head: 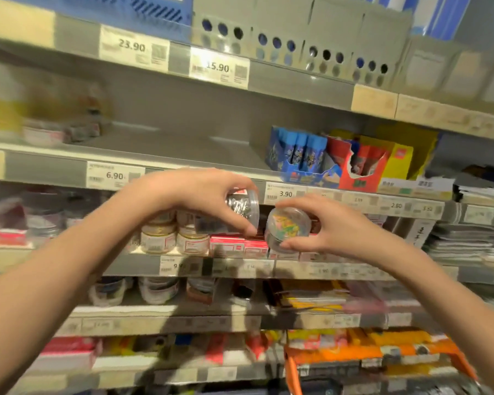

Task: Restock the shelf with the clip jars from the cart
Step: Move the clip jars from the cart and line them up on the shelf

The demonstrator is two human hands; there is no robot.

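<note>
Both bare forearms are reaching up and forward from the lower corners, angling in toward each other. The left hand [208, 195] is curling over the top of a clear jar of silver clips [243, 208], thumb underneath and fingers arched above it. The right hand [322, 226] is pinching a clear jar of coloured clips [287, 225] from the side, fingers above and thumb below, just beside the left hand.

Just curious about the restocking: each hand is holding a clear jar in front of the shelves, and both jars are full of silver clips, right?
Not quite. The head view shows the left hand holding a jar of silver clips, but the jar in the right hand holds multicoloured clips. Each hand does hold a clear jar in front of the shelves.
</note>
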